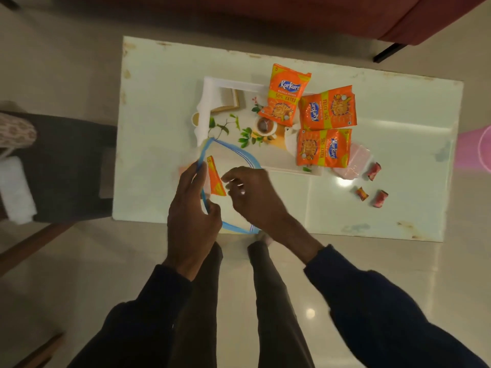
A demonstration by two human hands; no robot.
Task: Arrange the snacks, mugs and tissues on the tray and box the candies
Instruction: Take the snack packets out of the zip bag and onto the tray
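Observation:
A white printed tray (212, 102) lies on the pale table (159, 75). Three orange snack packets rest on its right side: one upright (284, 94), one sideways (328, 107), one below (322, 147). My left hand (191, 208) grips the blue-edged rim of a clear zip bag (233, 152) held open over the table's near edge. A fourth orange snack packet (214, 176) stands inside the bag's mouth. My right hand (252, 192) hovers at the bag opening, fingers curled just right of that packet, not clearly holding it. Three red wrapped candies (374, 171), (361, 193), (380, 199) lie to the right.
A clear pinkish plastic box (353, 163) sits beside the tray's right corner, near the candies. A dark chair (66, 166) stands left of the table, a red sofa (292, 14) behind it, a pink object (473, 150) at the right edge.

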